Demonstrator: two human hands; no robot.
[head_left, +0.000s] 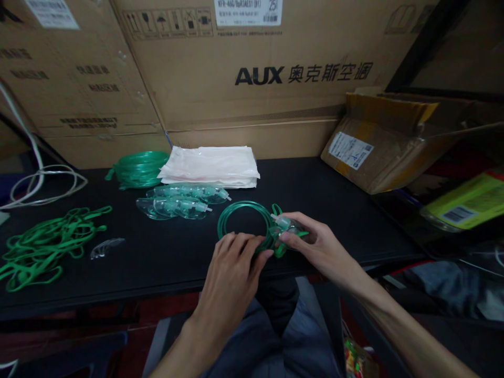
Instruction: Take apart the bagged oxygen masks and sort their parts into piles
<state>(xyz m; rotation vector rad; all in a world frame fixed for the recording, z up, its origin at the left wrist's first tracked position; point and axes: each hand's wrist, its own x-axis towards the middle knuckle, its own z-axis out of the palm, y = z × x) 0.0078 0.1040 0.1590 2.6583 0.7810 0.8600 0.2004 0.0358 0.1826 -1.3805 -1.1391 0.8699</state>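
Observation:
My left hand (232, 262) is closed on the near side of a coil of green tubing (236, 218) that lies at the front edge of the black table (165, 252). My right hand (315, 244) pinches a clear plastic mask (289, 227) with a green strap, right beside the coil. The two hands almost touch at the tubing's end.
Several clear masks (181, 202) lie behind the coil, with a stack of white plastic bags (212, 165) and a bundle of green tubing (137, 168) farther back. Green elastic straps (43, 247) and a small clear piece (105, 247) lie left. Cardboard boxes (252, 79) wall the back; a tilted box (386, 142) sits right.

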